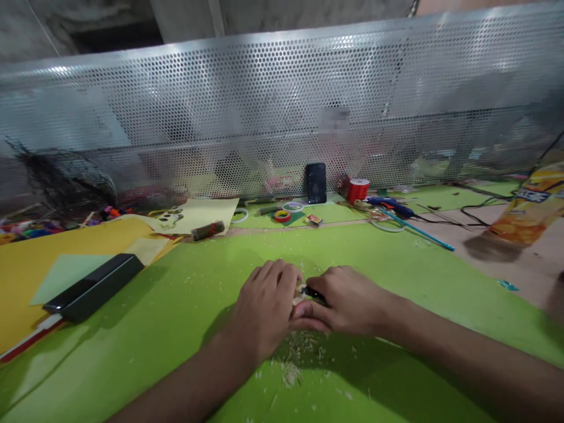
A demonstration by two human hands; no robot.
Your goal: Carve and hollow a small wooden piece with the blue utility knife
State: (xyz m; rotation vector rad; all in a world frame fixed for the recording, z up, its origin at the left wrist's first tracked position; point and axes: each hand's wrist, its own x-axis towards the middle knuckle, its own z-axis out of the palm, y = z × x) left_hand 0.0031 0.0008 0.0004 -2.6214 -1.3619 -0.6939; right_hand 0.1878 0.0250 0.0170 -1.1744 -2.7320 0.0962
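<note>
Both hands at centre front of the counter (176, 317): left hand (264, 305) and right hand (348, 299) touching, with a small tool (314, 292) between them in the right hand's grip. Shavings (299, 352) lie on the counter just before and under the hands. Flat case (94, 286) well to the left, partly on loose sheets (26, 270). Perforated screen (282, 106) runs along the back. Phone (316, 183) stands against it, behind the hands. Spool (358, 190) just right of the phone; tape roll (282, 215) left and before it. Packet (524, 208) far right.
</note>
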